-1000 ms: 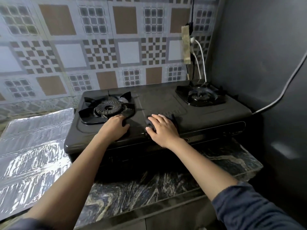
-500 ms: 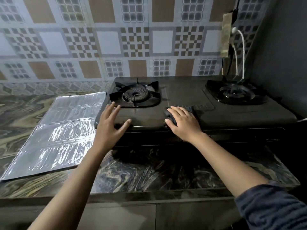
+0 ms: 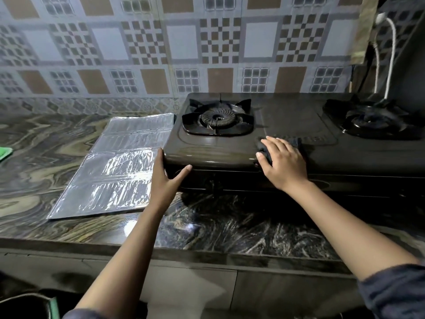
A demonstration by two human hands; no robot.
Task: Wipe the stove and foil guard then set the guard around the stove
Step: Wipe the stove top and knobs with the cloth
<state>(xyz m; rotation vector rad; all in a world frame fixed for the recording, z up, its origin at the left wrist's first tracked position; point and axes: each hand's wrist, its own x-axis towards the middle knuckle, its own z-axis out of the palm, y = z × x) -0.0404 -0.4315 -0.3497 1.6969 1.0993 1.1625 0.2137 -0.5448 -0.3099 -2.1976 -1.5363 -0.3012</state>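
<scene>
Okay, head view only: left hand (image 3: 164,173) is spread wide at the front-left corner of the stove (image 3: 230,150), thumb on the front face, fingers up the left side. Right hand (image 3: 284,164) lies flat, fingers nearly straight, pressing a dark cloth (image 3: 296,143) onto the stove top near its front edge, between the two burners. Foil guard (image 3: 119,171) lies flat on the marbled desk (image 3: 46,146), just left of the stove, with its right edge partly hidden behind the left hand.

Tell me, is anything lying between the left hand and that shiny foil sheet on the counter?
Nothing visible does. The left hand presses against the stove's left front corner, and the foil guard lies flat on the counter right beside it.
</scene>
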